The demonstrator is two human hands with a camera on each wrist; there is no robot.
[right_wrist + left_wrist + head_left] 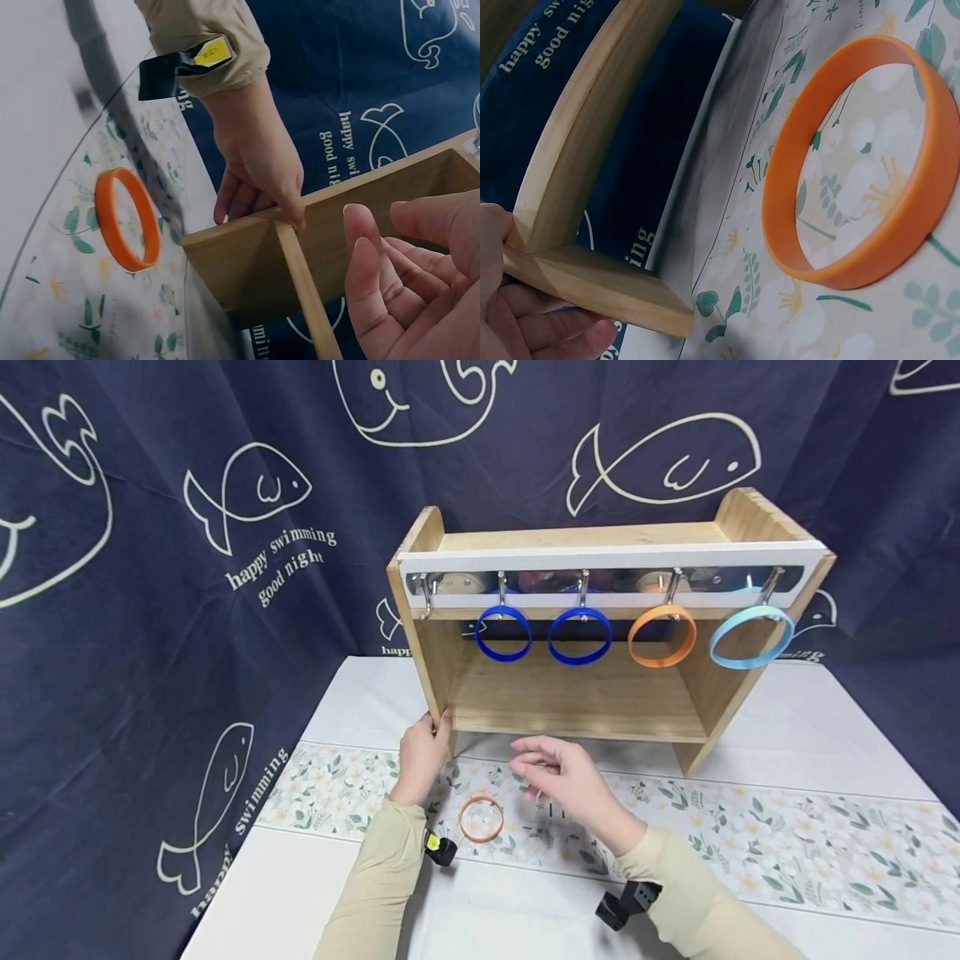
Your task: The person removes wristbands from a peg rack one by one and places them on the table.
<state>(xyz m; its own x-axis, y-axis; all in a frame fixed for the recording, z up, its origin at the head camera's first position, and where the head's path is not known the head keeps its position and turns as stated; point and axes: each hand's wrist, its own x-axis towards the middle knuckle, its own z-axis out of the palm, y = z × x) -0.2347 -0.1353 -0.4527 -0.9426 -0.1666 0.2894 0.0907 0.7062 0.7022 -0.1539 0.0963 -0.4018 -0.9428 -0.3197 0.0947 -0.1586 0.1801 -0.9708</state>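
My left hand (pixel 422 757) grips the lower front edge of a wooden shelf's left side panel (pixel 600 289), thumb on one side and fingers on the other. In front of the shelf (pixel 577 693), my right hand (pixel 566 781) hovers with loosely bent fingers and nothing between them. Between the two forearms an orange wristband (pixel 482 819) lies on the tablecloth; it appears large in the left wrist view. Two blue wristbands (pixel 503 633), an orange wristband (pixel 662 636) and a light blue wristband (pixel 752 637) hang from hooks along the shelf's top front. The leftmost hook (pixel 426 597) carries no band.
The shelf stands on a white table with a floral cloth strip (pixel 825 852) across it. Behind and to the left hangs a dark blue curtain (pixel 112 677) with fish drawings. Small black devices (pixel 628 903) sit at both wrists.
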